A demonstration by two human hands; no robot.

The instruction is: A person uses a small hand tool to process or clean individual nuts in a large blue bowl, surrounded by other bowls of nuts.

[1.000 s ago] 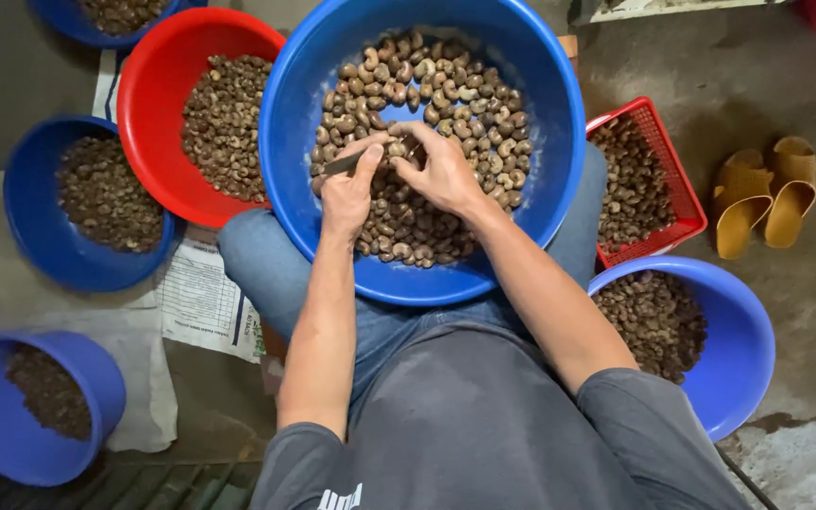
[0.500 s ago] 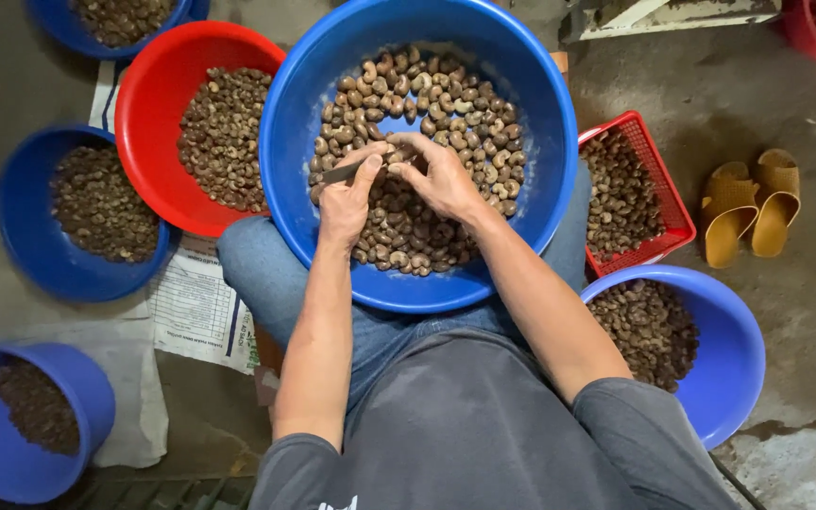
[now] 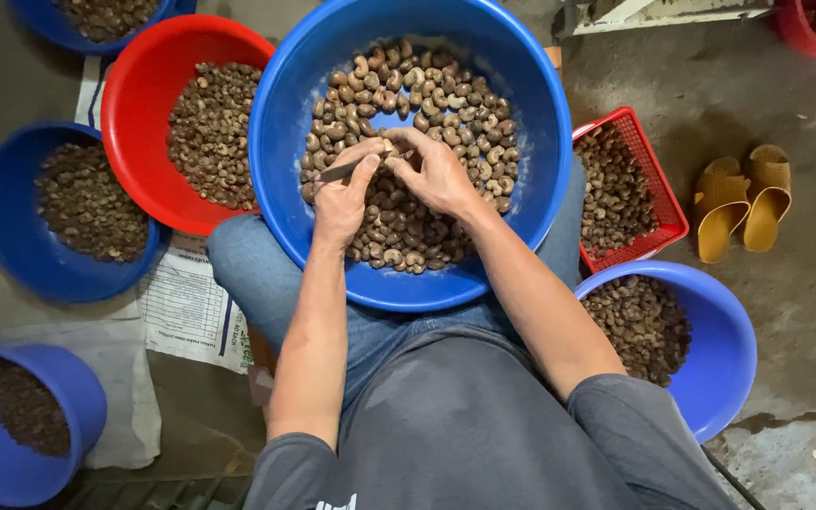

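Observation:
A large blue basin (image 3: 285,170) rests on my lap, filled with brown curved nuts (image 3: 446,104). Both hands work over its middle. My left hand (image 3: 342,198) grips a small metal blade (image 3: 344,171) that points left. My right hand (image 3: 436,170) pinches one nut (image 3: 391,149) at the fingertips, right against the blade. The two hands touch each other above the heap.
A red basin (image 3: 139,104) of nuts stands to the left, with blue basins (image 3: 11,236) beyond and below it. A red square basket (image 3: 658,189) and a blue basin (image 3: 724,349) stand on the right. Yellow sandals (image 3: 743,203) lie on the concrete floor. Printed paper (image 3: 186,307) lies by my left knee.
The hands stay together over the basin, with small finger movements on the nut. The view has shifted slightly.

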